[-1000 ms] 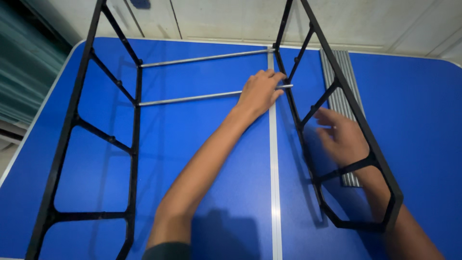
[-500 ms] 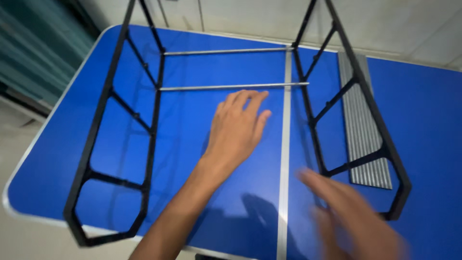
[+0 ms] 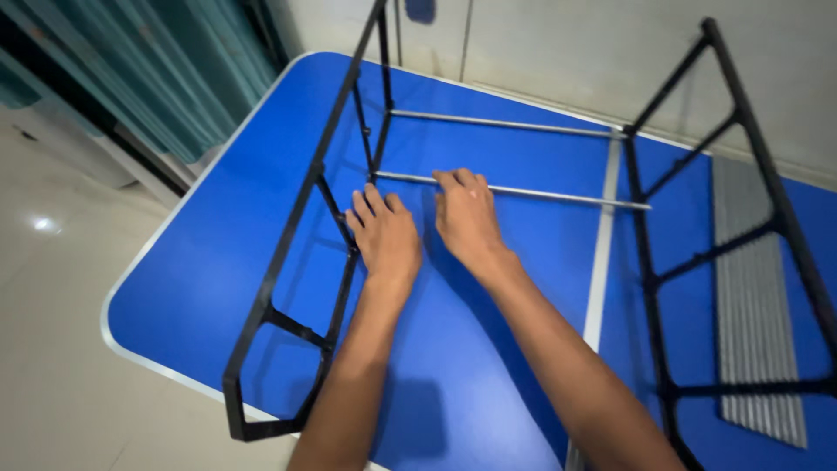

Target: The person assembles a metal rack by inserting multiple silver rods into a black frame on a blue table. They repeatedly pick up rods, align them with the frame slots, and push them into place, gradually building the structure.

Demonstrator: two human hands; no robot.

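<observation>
A black metal rack stands on a blue table. Its left side frame and right side frame are joined by two thin silver rods. My right hand lies palm down with its fingertips over the nearer rod, close to that rod's left end. My left hand rests flat on the table just right of the left frame, fingers spread and touching or nearly touching a black strut. The farther rod runs between the frames behind both hands. Neither hand visibly closes around anything.
A grey ribbed panel lies flat on the table behind the right frame. A white stripe crosses the tabletop. The table's near left corner ends over a pale tiled floor. Teal curtains hang at the left.
The view has swung left. My right hand has crossed from the right frame to the nearer rod's left end. My left hand has moved left, next to the left frame.
</observation>
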